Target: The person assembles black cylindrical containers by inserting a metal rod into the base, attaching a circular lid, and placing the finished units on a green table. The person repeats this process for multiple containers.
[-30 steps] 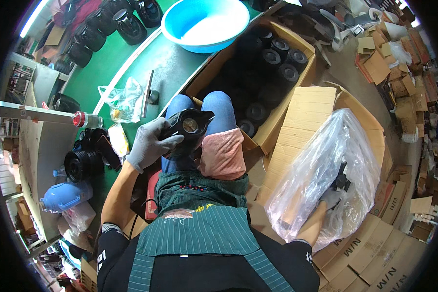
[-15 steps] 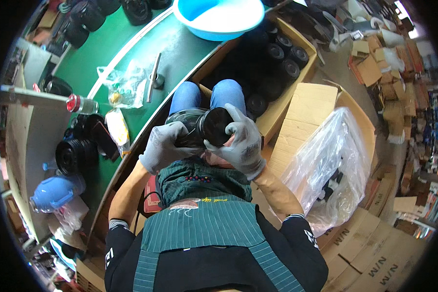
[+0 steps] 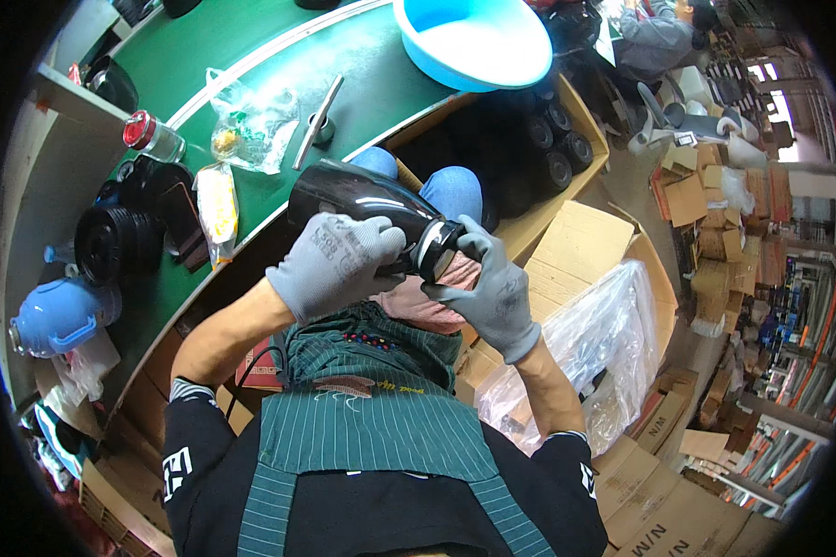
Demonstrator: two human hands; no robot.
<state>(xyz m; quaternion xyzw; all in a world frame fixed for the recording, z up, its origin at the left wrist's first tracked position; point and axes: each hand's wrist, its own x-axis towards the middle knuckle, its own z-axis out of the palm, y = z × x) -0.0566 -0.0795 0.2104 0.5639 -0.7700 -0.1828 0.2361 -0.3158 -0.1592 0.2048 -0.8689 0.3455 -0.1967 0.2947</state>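
Above my lap, a glossy black bottle-shaped body (image 3: 358, 193) lies tilted, its wide end toward the upper left. My left hand (image 3: 334, 262), in a grey glove, is closed round its narrower part from below. At the narrow end sits a black ring (image 3: 439, 249) with a pale band. The gloved fingers of my right hand (image 3: 494, 299) pinch this ring from the right. Beneath the hands, a pink cloth (image 3: 437, 306) rests across my lap. Whether the ring is fixed to the body or loose, I cannot tell.
On the green worktop stand a blue basin (image 3: 474, 46), a clear plastic bag (image 3: 251, 130), a metal bar (image 3: 319, 123) and a red-lidded jar (image 3: 153, 136). A carton of round black parts (image 3: 553, 153) is beyond my knees. At right is an open carton (image 3: 581, 237) with plastic film.
The black body has swung from facing me to slanting up leftward, and its narrow end now points right. Both hands moved with it. The view shifted, and a person shows at top right.
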